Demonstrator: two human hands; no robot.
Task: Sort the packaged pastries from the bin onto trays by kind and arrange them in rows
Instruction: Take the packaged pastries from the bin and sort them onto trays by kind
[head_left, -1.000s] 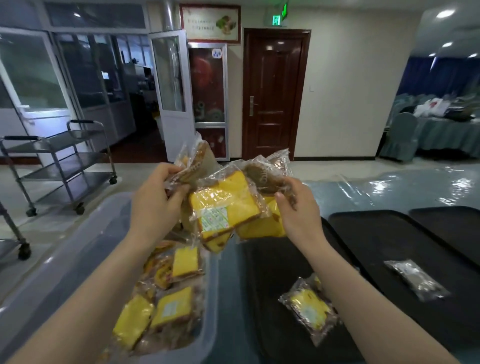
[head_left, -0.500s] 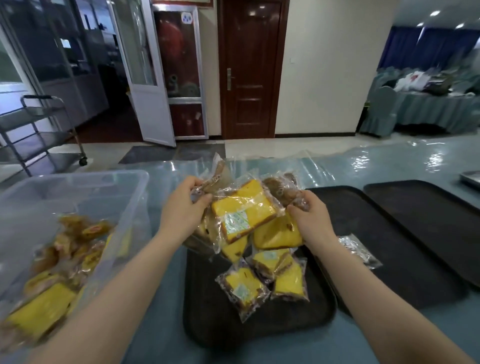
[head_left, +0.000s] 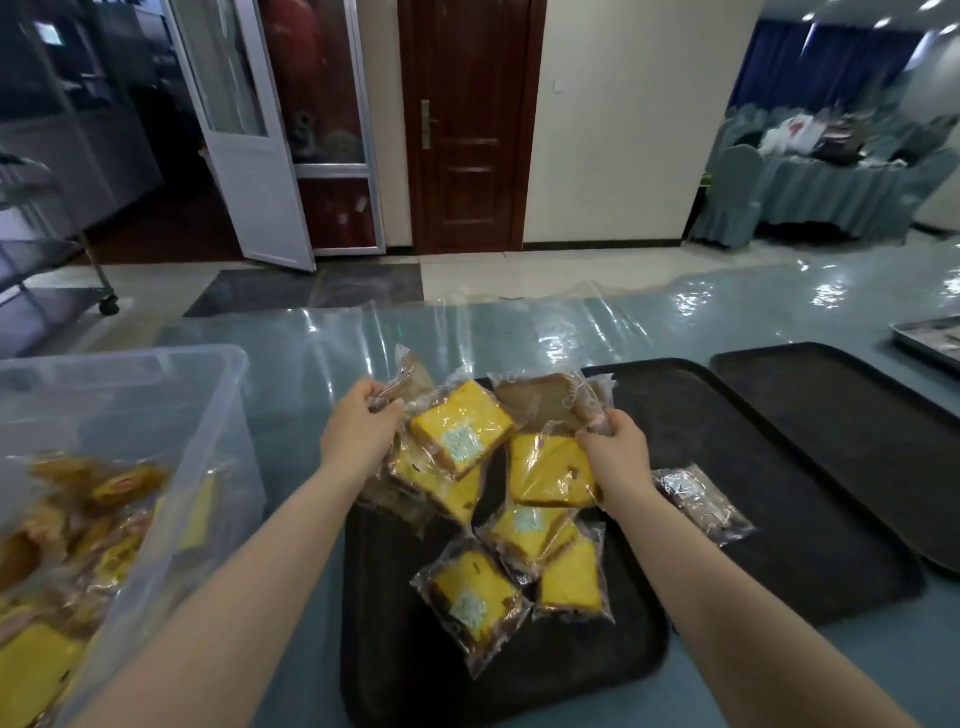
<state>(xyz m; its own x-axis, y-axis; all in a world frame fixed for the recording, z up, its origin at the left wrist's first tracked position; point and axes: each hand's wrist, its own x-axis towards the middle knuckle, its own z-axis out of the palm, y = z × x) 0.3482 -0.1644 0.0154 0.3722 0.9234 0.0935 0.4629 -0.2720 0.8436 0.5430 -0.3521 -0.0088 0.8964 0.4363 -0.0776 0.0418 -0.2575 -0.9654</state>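
Yellow cake slices in clear wrap hung in a bunch above the near tray, with a brown pastry at the top. Three more yellow packs lay loosely overlapped on that black tray. One dark pack sat on the middle tray. The clear bin at left held mixed pastries.

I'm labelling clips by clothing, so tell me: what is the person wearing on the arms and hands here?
Nothing that shows. Both forearms are bare from the bottom edge of the picture up to the wrists, with no sleeve in view. The left hand and the right hand have no gloves, and no watch, bracelet or ring can be seen on them.
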